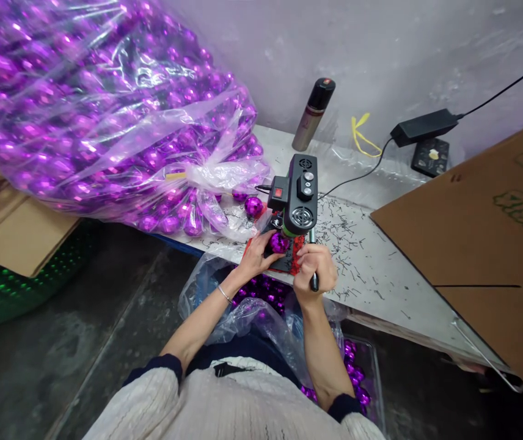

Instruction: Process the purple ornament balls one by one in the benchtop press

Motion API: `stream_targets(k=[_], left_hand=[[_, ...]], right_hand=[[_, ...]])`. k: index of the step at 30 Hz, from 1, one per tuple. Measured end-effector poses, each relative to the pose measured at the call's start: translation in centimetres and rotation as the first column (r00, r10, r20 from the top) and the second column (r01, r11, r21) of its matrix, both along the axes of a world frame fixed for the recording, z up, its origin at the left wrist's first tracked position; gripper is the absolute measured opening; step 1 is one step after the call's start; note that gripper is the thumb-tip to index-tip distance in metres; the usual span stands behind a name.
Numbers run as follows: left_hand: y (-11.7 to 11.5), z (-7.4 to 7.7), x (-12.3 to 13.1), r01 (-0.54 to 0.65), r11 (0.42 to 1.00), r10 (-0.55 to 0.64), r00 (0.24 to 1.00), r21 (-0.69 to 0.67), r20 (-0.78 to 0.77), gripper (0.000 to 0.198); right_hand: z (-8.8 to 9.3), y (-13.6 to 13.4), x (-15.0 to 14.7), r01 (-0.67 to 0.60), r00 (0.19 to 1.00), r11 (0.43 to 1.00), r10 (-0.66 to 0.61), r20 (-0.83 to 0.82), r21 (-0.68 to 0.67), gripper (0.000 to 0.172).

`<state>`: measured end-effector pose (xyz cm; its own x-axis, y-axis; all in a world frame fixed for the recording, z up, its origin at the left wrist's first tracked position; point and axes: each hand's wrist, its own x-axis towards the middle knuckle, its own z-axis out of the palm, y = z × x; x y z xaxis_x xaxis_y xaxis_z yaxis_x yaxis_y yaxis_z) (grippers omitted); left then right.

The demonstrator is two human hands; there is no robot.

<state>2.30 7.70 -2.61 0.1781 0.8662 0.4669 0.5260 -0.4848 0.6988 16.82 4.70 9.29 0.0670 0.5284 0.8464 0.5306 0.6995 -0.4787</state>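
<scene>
From the head camera we look down on our own two arms at the edge of a pale worktop (pixel 380 269) strewn with small dark metal bits. Our left hand (pixel 255 256) has its fingers curled round a purple ball (pixel 278 242), pressing it in place under the front of a small black machine (pixel 298 195), which stands on a red base (pixel 296 260) near the worktop's front edge. Our right hand (pixel 315 269) is clenched in a fist on the black handle (pixel 314 282) that comes down from the machine's right side. Just left of the machine lies a loose ball (pixel 253 206), touching the mouth of a large clear bag (pixel 106 110) stuffed with purple balls. Below our wrists, in our lap, sits an open plastic bag (pixel 243 318) with more purple balls inside. Behind the machine, against the wall, a spray can (pixel 313 114) stands upright, with a power adapter (pixel 424 126) well to its right. A cardboard sheet (pixel 486 244) covers the worktop's right side.
</scene>
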Motion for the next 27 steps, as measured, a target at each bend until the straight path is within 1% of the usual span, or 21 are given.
stream_targets(k=[4,7,14,19,23,27], left_hand=[[0.0,0.2,0.1,0.02,1.0,-0.02,0.999,-0.008,0.027,0.069],[-0.1,0.3,0.1,0.013,0.999,-0.013,1.0,-0.041,0.015,0.068],[-0.1,0.4,0.2,0.005,0.999,-0.004,1.0,-0.034,0.023,0.068],[0.0,0.3,0.2,0.002,0.999,-0.001,0.999,-0.041,0.032,0.063],[0.0,0.0,0.3,-0.002,1.0,0.004,0.999,-0.029,0.043,0.064],[0.1,-0.2,0.3,-0.007,1.0,0.008,0.999,-0.024,0.035,0.064]], right_hand=[[-2.3,0.4,-0.1,0.029,0.999,0.997,-0.031,0.02,0.071,0.026],[-3.3,0.6,-0.2,0.038,0.999,0.994,-0.037,-0.011,0.098,0.027],[-3.9,1.0,-0.3,0.028,0.998,0.99,-0.02,-0.056,0.14,0.029],[-4.2,1.1,-0.2,0.028,0.999,0.989,-0.024,-0.028,0.142,0.03],[-4.7,1.2,-0.1,0.058,0.998,0.99,-0.056,-0.018,0.129,0.032],[-5.1,1.4,-0.1,0.001,0.999,0.982,-0.011,0.048,0.187,0.03]])
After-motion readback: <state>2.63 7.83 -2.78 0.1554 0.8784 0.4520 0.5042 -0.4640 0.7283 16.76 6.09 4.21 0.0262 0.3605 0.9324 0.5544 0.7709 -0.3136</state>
